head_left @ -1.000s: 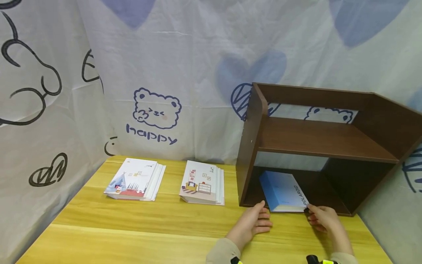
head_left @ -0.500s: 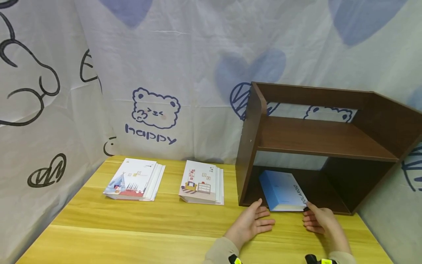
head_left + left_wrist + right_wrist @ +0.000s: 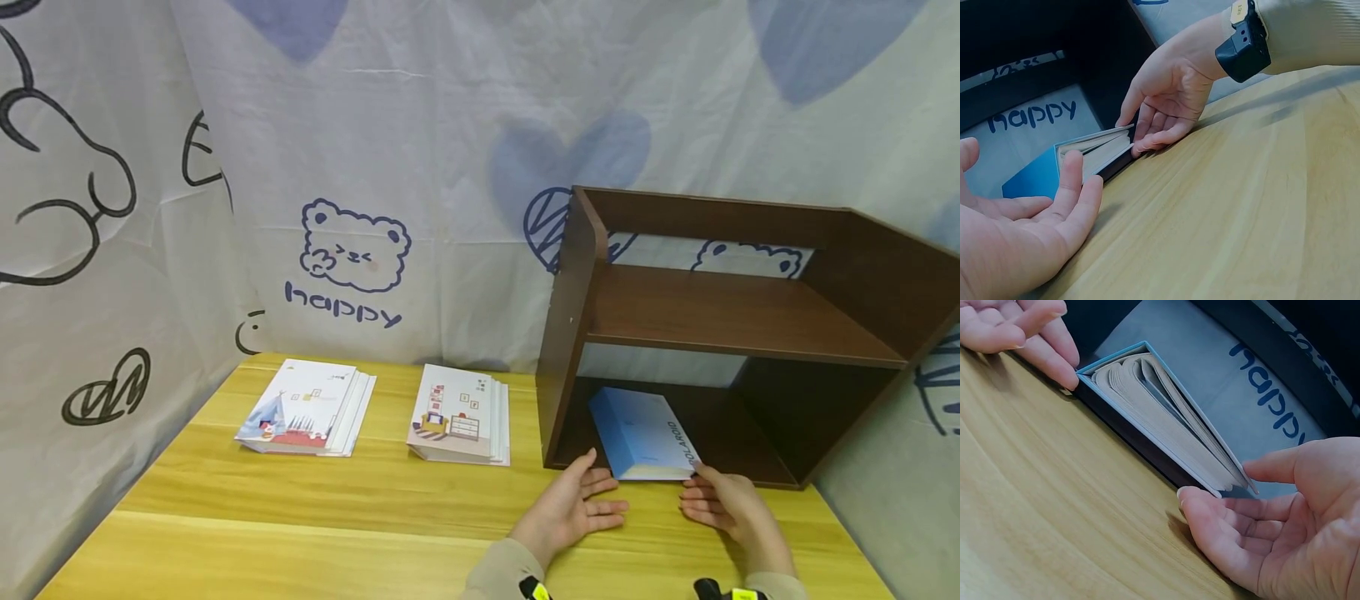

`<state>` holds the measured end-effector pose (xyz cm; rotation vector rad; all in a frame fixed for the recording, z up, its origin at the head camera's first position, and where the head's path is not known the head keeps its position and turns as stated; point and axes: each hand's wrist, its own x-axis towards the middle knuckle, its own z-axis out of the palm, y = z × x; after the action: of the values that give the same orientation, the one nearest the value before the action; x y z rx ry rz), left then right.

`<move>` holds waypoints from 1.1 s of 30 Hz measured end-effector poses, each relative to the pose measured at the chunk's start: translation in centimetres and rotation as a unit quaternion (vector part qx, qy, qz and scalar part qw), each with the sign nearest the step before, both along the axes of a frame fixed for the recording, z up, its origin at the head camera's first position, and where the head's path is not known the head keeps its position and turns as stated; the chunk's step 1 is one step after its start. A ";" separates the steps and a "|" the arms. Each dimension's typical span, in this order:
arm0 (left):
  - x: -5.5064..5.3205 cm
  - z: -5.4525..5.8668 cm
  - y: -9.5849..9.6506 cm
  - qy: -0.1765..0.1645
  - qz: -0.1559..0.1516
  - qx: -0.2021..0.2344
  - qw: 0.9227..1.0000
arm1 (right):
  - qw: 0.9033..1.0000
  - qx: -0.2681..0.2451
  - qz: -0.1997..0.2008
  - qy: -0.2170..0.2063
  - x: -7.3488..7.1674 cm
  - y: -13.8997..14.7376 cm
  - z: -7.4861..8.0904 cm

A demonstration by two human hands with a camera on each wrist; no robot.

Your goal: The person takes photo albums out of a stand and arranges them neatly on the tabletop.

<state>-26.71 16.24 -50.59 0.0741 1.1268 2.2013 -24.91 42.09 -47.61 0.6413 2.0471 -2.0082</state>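
A thick blue-to-white photo album (image 3: 656,433) lettered "POLAROID" lies flat on the lower shelf of a dark brown bookshelf, its page edges toward me at the shelf's front. My left hand (image 3: 562,510) is at its spine-side front corner, palm turned up and fingers extended; in the left wrist view these fingers (image 3: 1071,181) overlap the album. At the other front corner, my right hand (image 3: 738,510) pinches the album, thumb on the top cover and fingers at the lower cover's edge. The right wrist view shows the pages (image 3: 1147,394) slightly fanned between the covers.
Two white illustrated albums, one with a tent picture (image 3: 307,408) and one with a furniture picture (image 3: 453,417), lie on the yellow wooden table (image 3: 300,508) to the left. The bookshelf (image 3: 558,367) stands at the right against a printed cloth (image 3: 450,167).
My right hand has shifted slightly left, its fingers coming in nearer the album's front edge. The left hand's fingers have spread and moved a little right. The album stays about where it was.
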 end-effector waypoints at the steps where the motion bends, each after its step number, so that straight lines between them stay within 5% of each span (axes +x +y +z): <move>1: 0.0 0.0 0.0 0.000 0.001 -0.001 1.000 | 1.000 -0.005 0.002 0.000 0.0 0.0 0.0; 6: 0.0 0.1 0.0 0.001 0.003 -0.007 1.000 | 0.999 -0.036 0.021 0.004 0.1 0.4 -0.2; 15: 0.1 0.2 -0.1 0.011 0.002 -0.030 0.999 | 0.988 -0.107 0.112 0.006 0.6 1.9 -0.4; 33: 0.6 0.5 0.6 0.052 0.038 -0.112 0.992 | 0.963 -0.148 0.223 -0.005 1.3 3.2 -0.1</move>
<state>-26.09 16.85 -50.07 0.0506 1.4513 2.1420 -23.58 45.27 -47.69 0.1147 1.6446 -1.9629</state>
